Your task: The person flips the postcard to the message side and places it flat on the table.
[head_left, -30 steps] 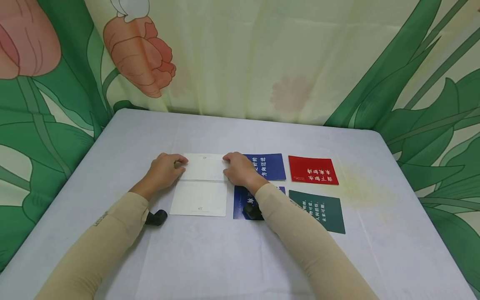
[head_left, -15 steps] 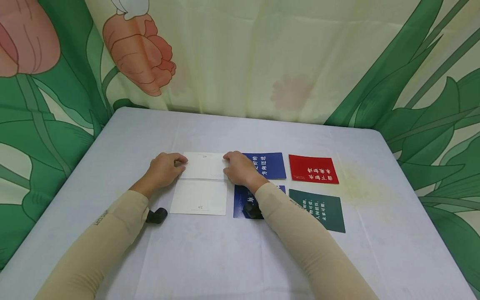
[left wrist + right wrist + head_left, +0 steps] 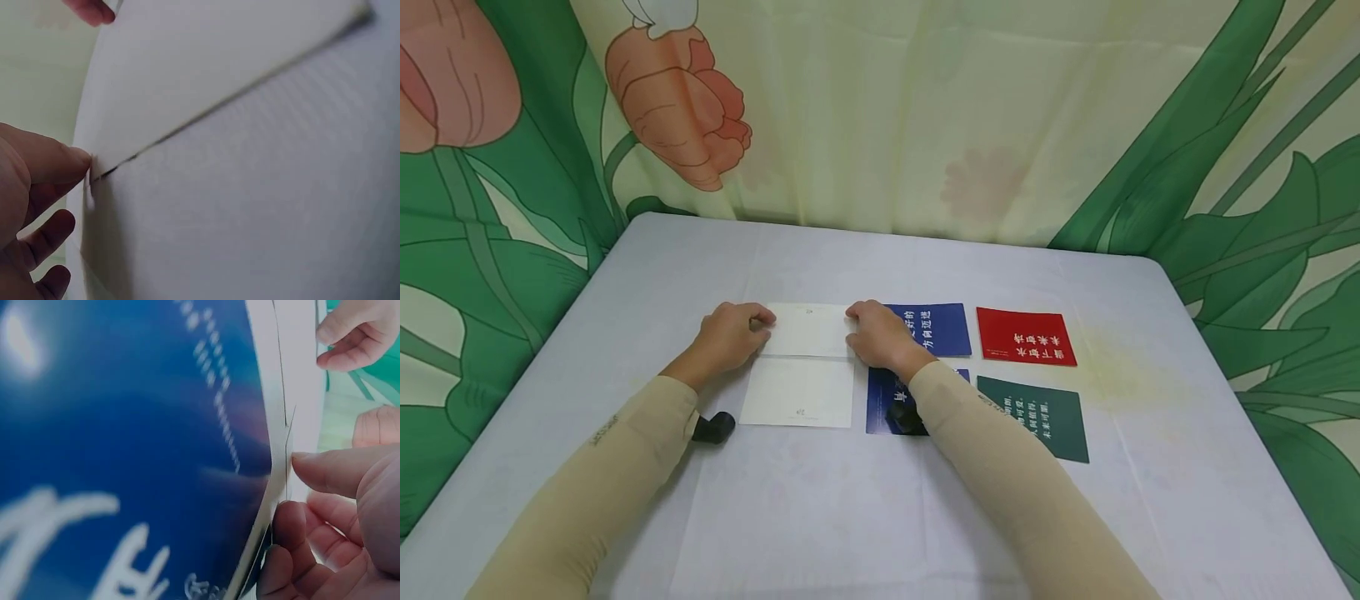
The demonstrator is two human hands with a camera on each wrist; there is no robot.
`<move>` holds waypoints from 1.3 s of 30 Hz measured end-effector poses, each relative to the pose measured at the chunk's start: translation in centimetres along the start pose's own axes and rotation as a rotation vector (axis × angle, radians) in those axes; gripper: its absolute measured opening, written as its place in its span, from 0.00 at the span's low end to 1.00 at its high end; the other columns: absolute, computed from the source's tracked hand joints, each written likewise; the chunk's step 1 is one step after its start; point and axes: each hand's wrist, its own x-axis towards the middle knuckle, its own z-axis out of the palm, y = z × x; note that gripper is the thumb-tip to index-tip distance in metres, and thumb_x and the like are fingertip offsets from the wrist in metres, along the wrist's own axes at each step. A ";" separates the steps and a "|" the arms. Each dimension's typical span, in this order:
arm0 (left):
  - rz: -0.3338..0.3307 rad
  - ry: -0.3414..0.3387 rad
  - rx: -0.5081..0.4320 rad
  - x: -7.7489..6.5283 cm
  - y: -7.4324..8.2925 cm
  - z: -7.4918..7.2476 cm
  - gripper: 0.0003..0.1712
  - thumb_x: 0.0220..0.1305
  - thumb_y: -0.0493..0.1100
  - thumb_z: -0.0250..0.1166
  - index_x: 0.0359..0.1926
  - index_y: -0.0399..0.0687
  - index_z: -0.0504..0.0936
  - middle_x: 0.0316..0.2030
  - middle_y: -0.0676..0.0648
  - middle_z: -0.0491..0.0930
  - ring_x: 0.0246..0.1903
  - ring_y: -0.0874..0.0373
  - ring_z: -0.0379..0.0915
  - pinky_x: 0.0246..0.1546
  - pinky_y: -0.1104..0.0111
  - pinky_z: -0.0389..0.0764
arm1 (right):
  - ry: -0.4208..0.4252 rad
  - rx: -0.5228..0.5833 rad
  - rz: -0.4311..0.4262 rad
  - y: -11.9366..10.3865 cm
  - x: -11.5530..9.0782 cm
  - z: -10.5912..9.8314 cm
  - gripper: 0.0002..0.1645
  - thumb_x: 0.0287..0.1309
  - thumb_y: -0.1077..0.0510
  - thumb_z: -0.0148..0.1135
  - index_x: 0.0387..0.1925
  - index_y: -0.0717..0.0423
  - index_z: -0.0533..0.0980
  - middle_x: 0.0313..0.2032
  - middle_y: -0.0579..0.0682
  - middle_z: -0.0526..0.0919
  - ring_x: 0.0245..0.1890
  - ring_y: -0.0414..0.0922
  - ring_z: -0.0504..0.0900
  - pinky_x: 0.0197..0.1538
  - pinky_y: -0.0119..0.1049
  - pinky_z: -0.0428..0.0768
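Upper white card (image 3: 809, 331): left hand (image 3: 727, 337) pinches its left edge, right hand (image 3: 882, 335) its right edge. Lower white card (image 3: 797, 393) lies just beside it, near side, on counter (image 3: 790, 517).

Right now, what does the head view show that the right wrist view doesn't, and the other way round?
Only the head view shows the red card, the green card and the beige sleeves.

Only the right wrist view shows a glare patch on blue, and close up the curled lower fingers, largely hidden from the head view.

Both share the left hand, the right hand, white card and blue card; which of the two blue ones the wrist view catches is unclear.
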 end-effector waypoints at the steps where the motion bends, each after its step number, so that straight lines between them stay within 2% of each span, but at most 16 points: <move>1: 0.000 -0.001 0.006 0.1 0.1 0.0 0.15 0.67 0.36 0.63 0.53 0.40 0.83 0.55 0.36 0.81 0.62 0.36 0.68 0.60 0.41 0.60 | 0.000 -0.005 -0.008 0.0 0.0 -0.1 0.29 0.67 0.59 0.59 0.68 0.59 0.70 0.64 0.55 0.73 0.64 0.50 0.71 0.67 0.44 0.66; 5: -0.022 -0.025 0.014 0.1 0.7 -0.3 0.18 0.66 0.35 0.62 0.57 0.41 0.82 0.57 0.36 0.79 0.63 0.36 0.67 0.61 0.42 0.61 | 0.004 0.035 -0.056 0.2 -0.3 -0.4 0.29 0.68 0.55 0.60 0.68 0.59 0.70 0.66 0.55 0.73 0.67 0.50 0.69 0.68 0.43 0.65; 7: -0.027 -0.033 0.006 0.0 1.2 -0.5 0.20 0.66 0.36 0.62 0.59 0.41 0.81 0.59 0.36 0.78 0.63 0.36 0.66 0.61 0.43 0.62 | 0.012 0.086 -0.078 0.5 -0.8 -0.8 0.30 0.68 0.53 0.61 0.68 0.57 0.71 0.66 0.54 0.73 0.64 0.49 0.72 0.65 0.43 0.69; 9: -0.019 -0.030 -0.006 -0.2 1.8 -0.7 0.22 0.67 0.36 0.63 0.61 0.42 0.79 0.61 0.36 0.76 0.64 0.37 0.64 0.62 0.43 0.62 | 0.027 0.124 -0.112 0.9 -1.5 -1.5 0.30 0.68 0.51 0.62 0.67 0.57 0.71 0.62 0.53 0.75 0.56 0.49 0.77 0.58 0.42 0.75; 11: 0.019 -0.030 -0.018 -0.3 2.5 -0.7 0.24 0.67 0.37 0.64 0.63 0.42 0.78 0.63 0.36 0.74 0.65 0.37 0.63 0.63 0.43 0.61 | 0.031 0.154 -0.144 1.4 -2.3 -2.4 0.30 0.67 0.52 0.63 0.67 0.56 0.72 0.56 0.54 0.78 0.46 0.48 0.78 0.48 0.42 0.78; 13: 0.083 -0.051 -0.016 -0.5 3.3 -0.6 0.27 0.66 0.39 0.66 0.66 0.41 0.75 0.65 0.37 0.72 0.66 0.37 0.61 0.64 0.43 0.60 | 0.023 0.155 -0.179 2.1 -3.3 -3.5 0.32 0.66 0.51 0.64 0.68 0.56 0.71 0.55 0.54 0.77 0.42 0.47 0.77 0.44 0.42 0.78; 15: 0.158 -0.080 -0.016 -0.7 4.2 -0.5 0.32 0.64 0.40 0.68 0.68 0.41 0.72 0.66 0.38 0.71 0.67 0.38 0.59 0.65 0.42 0.57 | 0.002 0.147 -0.202 2.9 -4.2 -4.5 0.35 0.64 0.50 0.66 0.69 0.55 0.69 0.57 0.54 0.76 0.46 0.48 0.77 0.47 0.42 0.79; 17: 0.233 -0.110 -0.017 -0.9 5.1 -0.3 0.36 0.62 0.41 0.71 0.70 0.41 0.70 0.67 0.39 0.70 0.68 0.38 0.58 0.65 0.41 0.57 | -0.013 0.132 -0.206 3.8 -5.1 -5.3 0.39 0.62 0.49 0.68 0.71 0.54 0.68 0.64 0.53 0.72 0.54 0.49 0.76 0.53 0.44 0.79; 20: 0.316 -0.122 -0.027 -1.1 6.5 0.0 0.39 0.60 0.42 0.73 0.70 0.41 0.70 0.67 0.40 0.70 0.68 0.39 0.59 0.65 0.40 0.57 | -0.018 0.102 -0.185 5.3 -6.2 -6.3 0.44 0.58 0.47 0.71 0.73 0.52 0.65 0.69 0.52 0.67 0.63 0.52 0.71 0.58 0.50 0.76; 23: 0.349 -0.124 -0.022 -0.9 7.9 0.6 0.39 0.60 0.44 0.73 0.71 0.42 0.70 0.67 0.41 0.71 0.68 0.40 0.60 0.64 0.40 0.58 | -0.009 0.065 -0.156 6.7 -6.8 -7.0 0.48 0.55 0.48 0.73 0.74 0.53 0.63 0.72 0.54 0.64 0.69 0.55 0.66 0.62 0.55 0.71; 27: 0.341 -0.145 0.000 0.1 9.6 1.5 0.42 0.61 0.48 0.73 0.73 0.44 0.67 0.68 0.43 0.69 0.69 0.43 0.59 0.65 0.43 0.59 | 0.005 0.028 -0.112 8.5 -7.1 -7.4 0.53 0.52 0.48 0.76 0.75 0.54 0.60 0.73 0.56 0.63 0.72 0.57 0.61 0.66 0.58 0.65; 31: 0.335 -0.173 0.030 1.2 11.1 2.8 0.44 0.60 0.50 0.73 0.73 0.45 0.66 0.68 0.43 0.69 0.69 0.44 0.59 0.64 0.45 0.60 | -0.001 -0.017 -0.056 10.0 -6.9 -7.3 0.56 0.50 0.48 0.77 0.76 0.55 0.58 0.72 0.59 0.62 0.71 0.59 0.61 0.66 0.59 0.64; 39: 0.323 -0.215 0.184 2.9 12.7 4.7 0.47 0.59 0.55 0.74 0.74 0.49 0.65 0.69 0.46 0.69 0.70 0.46 0.58 0.63 0.48 0.61 | -0.022 -0.113 0.035 12.2 -6.0 -7.1 0.57 0.50 0.48 0.76 0.76 0.56 0.57 0.72 0.62 0.62 0.70 0.63 0.61 0.65 0.62 0.65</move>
